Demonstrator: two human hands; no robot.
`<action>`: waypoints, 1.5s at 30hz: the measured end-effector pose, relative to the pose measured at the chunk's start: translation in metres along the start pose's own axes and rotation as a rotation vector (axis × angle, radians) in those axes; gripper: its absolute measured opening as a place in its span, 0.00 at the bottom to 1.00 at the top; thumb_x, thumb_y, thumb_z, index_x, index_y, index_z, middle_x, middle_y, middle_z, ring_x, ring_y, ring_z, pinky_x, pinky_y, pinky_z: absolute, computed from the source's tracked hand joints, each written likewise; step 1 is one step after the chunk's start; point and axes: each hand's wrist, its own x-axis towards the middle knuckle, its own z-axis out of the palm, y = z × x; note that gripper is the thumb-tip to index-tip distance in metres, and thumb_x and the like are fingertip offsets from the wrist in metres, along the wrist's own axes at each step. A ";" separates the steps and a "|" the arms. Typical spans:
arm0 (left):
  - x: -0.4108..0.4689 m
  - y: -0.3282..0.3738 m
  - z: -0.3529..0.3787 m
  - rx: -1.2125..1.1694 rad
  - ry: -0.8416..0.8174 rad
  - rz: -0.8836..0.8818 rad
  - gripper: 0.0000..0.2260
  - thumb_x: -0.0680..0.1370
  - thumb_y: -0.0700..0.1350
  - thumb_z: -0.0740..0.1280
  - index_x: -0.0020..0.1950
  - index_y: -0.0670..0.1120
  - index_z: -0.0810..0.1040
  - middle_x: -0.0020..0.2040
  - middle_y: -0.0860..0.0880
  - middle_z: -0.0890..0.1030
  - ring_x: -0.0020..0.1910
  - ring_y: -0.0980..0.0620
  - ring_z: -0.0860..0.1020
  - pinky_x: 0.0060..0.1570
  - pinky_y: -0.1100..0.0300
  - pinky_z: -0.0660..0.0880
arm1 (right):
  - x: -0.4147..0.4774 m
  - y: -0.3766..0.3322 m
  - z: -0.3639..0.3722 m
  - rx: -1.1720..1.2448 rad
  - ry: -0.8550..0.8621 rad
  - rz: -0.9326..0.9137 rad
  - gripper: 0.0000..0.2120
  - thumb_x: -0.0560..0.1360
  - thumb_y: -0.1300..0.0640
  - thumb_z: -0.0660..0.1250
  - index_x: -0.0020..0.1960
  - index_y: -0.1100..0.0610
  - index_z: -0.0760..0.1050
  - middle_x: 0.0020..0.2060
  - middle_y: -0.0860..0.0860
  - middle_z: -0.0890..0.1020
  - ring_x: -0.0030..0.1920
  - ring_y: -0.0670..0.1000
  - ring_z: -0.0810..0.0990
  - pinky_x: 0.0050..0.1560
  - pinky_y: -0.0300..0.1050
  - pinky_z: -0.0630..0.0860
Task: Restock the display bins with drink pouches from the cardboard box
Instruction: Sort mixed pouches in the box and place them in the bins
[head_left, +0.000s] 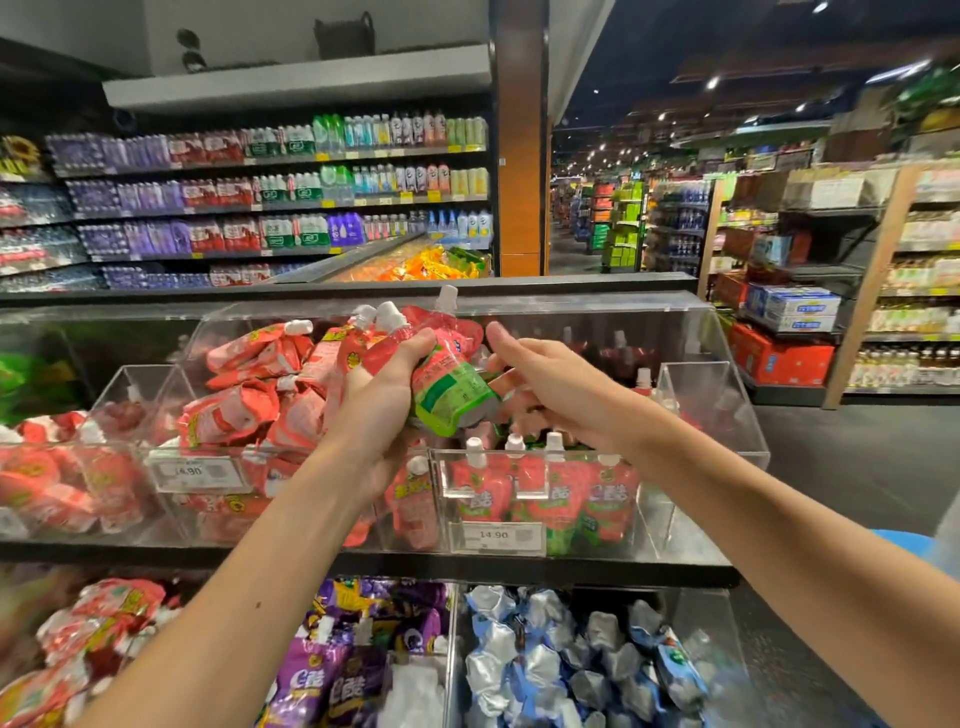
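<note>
My left hand (382, 395) grips a bunch of red and green drink pouches (441, 364) with white spouts, held above the clear acrylic display bins. My right hand (540, 384) hovers just right of the bunch over the right upper bin (701, 415), fingers spread and relaxed, its fingertips blurred near the pouches' bottoms. That bin holds a front row of upright red pouches (545, 493). The left upper bin (171, 395) is heaped with pink and red pouches (249, 400). The cardboard box is out of view.
Lower bins hold purple pouches (353, 654), blue and silver pouches (561, 660) and red pouches (104, 634). Price tags reading 14.90 (496, 535) hang on the bin fronts. Bottled-drink shelves (280, 192) stand behind, and an aisle (857, 467) runs to the right.
</note>
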 end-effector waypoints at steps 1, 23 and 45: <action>0.001 -0.003 0.003 0.053 -0.008 0.012 0.40 0.68 0.57 0.78 0.71 0.41 0.65 0.53 0.40 0.83 0.39 0.47 0.85 0.34 0.54 0.80 | -0.019 -0.004 0.003 0.039 -0.067 -0.003 0.21 0.78 0.41 0.64 0.62 0.56 0.72 0.46 0.54 0.84 0.35 0.47 0.84 0.32 0.41 0.79; 0.006 -0.023 0.029 1.171 -0.244 1.006 0.20 0.70 0.38 0.77 0.61 0.45 0.82 0.55 0.49 0.78 0.44 0.57 0.78 0.51 0.77 0.72 | -0.010 0.029 -0.055 -0.612 0.698 -0.061 0.15 0.80 0.46 0.64 0.56 0.58 0.77 0.58 0.57 0.74 0.53 0.57 0.76 0.51 0.44 0.67; 0.092 -0.033 0.066 1.806 -0.369 0.927 0.23 0.80 0.38 0.63 0.73 0.53 0.73 0.77 0.52 0.67 0.73 0.50 0.69 0.71 0.46 0.63 | 0.063 0.061 -0.044 -0.583 0.629 0.067 0.25 0.79 0.52 0.68 0.71 0.62 0.65 0.66 0.60 0.73 0.64 0.61 0.75 0.61 0.53 0.73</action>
